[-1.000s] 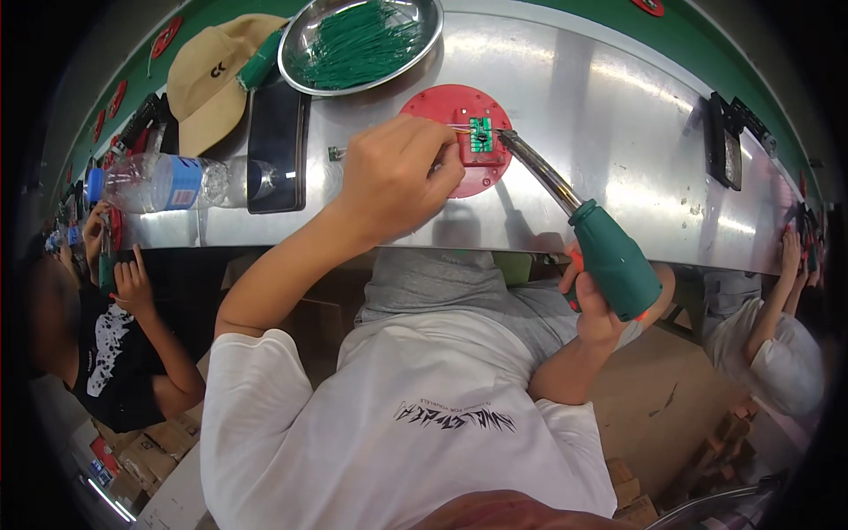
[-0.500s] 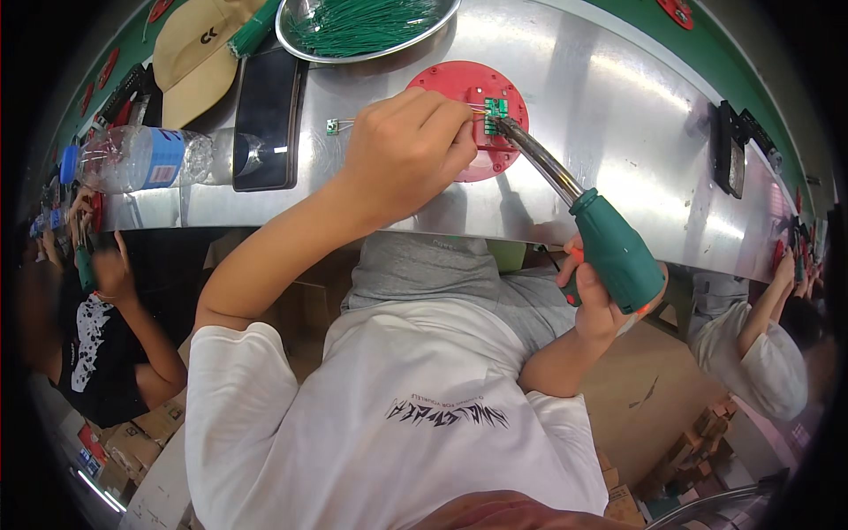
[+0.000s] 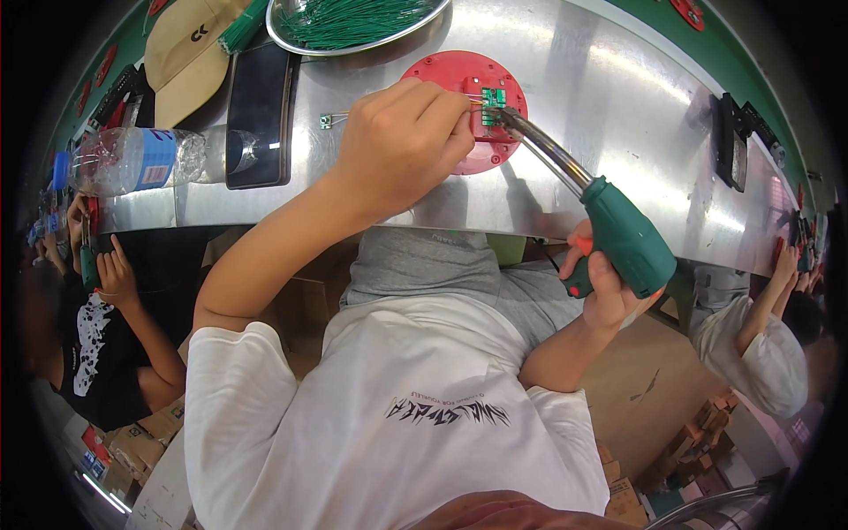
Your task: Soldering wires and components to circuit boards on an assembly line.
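Note:
My left hand point(image 3: 402, 141) is closed in a pinch on thin wires point(image 3: 474, 101) at the left edge of a small green circuit board point(image 3: 494, 97). That board sits on a red round fixture point(image 3: 442, 71) on the bench. Further left, a tiny circuit board point(image 3: 326, 121) lies at the other end of wires that run under my hand. My right hand point(image 3: 609, 296) grips a green soldering gun point(image 3: 632, 238) with an orange-red trigger. Its metal barrel slants up to the left, and the dark tip is at the green board's right side; contact is too small to tell.
A metal bowl point(image 3: 283, 35) of green wires stands at the back. Left on the metal bench point(image 3: 618, 115) are a dark phone point(image 3: 258, 124), a plastic bottle point(image 3: 110, 162) lying down and a tan cap point(image 3: 181, 66). A black device point(image 3: 731, 146) is at right. Co-workers sit on both sides.
The soldering gun has shifted slightly right and up, its tip moving a little rightward over the green board. My left hand keeps its pinch. The whole view has shifted slightly.

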The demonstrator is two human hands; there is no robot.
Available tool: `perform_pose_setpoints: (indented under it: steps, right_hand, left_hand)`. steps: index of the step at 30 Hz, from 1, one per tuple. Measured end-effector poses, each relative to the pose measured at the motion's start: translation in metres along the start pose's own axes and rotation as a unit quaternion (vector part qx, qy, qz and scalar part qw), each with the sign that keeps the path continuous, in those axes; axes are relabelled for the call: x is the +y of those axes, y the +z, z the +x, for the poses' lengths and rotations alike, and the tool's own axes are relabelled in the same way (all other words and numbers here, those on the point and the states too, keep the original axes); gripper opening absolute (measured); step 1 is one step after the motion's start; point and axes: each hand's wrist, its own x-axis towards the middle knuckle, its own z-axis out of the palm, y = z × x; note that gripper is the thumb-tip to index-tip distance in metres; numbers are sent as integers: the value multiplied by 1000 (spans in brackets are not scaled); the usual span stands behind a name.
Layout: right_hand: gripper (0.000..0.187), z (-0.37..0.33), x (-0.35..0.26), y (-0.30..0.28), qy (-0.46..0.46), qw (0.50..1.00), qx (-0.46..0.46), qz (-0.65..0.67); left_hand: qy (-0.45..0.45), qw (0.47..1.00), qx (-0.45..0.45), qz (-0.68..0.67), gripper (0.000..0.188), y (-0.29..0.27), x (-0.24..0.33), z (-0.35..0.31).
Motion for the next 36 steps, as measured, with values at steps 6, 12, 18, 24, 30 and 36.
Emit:
perform_pose_setpoints:
  steps: [6,12,18,24,30,36]
  right_hand:
    - [48,0,11,-18,-94,995,38,13]
    - [49,2,9,-20,-74,997,12,10]
    - [50,1,11,-21,-78,997,10,15]
    - [52,-2,9,-16,-70,998,6,0]
    - [52,-3,7,-16,-55,998,-9,-4]
    - [49,-1,5,-7,-74,997,-13,-20]
  left_hand:
    - [5,1000,1,-1,10,0,0,0]
    - [4,1000,-3,2,9,0,1,1]
    - [-20,999,4,-34,8,-5,7,3]
    - [52,994,81,-59,20,-11,0,4]
    - [112,983,124,-72,29,-26,1,4]
    - [49,997,7,-59,19,-4,0,-1]
